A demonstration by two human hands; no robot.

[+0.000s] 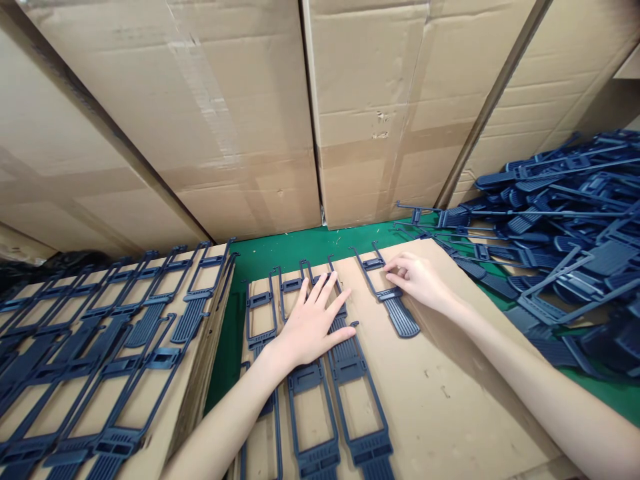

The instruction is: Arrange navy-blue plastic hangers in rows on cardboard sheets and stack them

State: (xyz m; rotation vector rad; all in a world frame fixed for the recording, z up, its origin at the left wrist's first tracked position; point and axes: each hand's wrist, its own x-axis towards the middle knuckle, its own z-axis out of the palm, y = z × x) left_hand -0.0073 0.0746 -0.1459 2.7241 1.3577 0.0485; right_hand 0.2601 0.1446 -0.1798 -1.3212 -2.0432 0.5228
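Our left hand [316,325] is spread flat, fingers apart, over a couple of the blue frames [359,367] laid out in columns. Our right hand [419,280] has thumb and fingertips pinched on the side rail of a lone blue frame [401,319], which lies by itself near the far edge of the cardboard sheet [435,400], just right of the others. How hard we're squeezing, we honestly can't tell.

What could bite us? Those little hooked ends poke past the far edge, so a careless tug could catch one. Dragging the left palm sideways would probably skew the columns. And the messy pile [575,200] sits right by the sheet, so a swinging right forearm could snag it.
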